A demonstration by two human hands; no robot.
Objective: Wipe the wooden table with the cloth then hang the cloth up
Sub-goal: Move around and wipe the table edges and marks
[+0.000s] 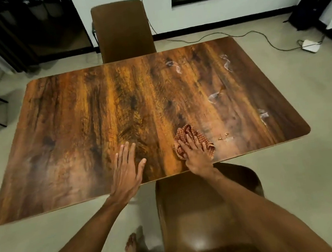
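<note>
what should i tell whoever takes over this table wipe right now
Left hand: flat and open on the wooden table near its front edge, holding nothing.
Right hand: pressed down on the bunched red checked cloth, near the front edge, right of centre.
Done: wiping is underway; how much is already wiped cannot be judged.
Left: wet smears and small spill marks show across the right part of the table, beyond and to the right of the cloth. Wipe those, probably check the rest, then hang the cloth up. No hanging spot is evident in this view.
</note>
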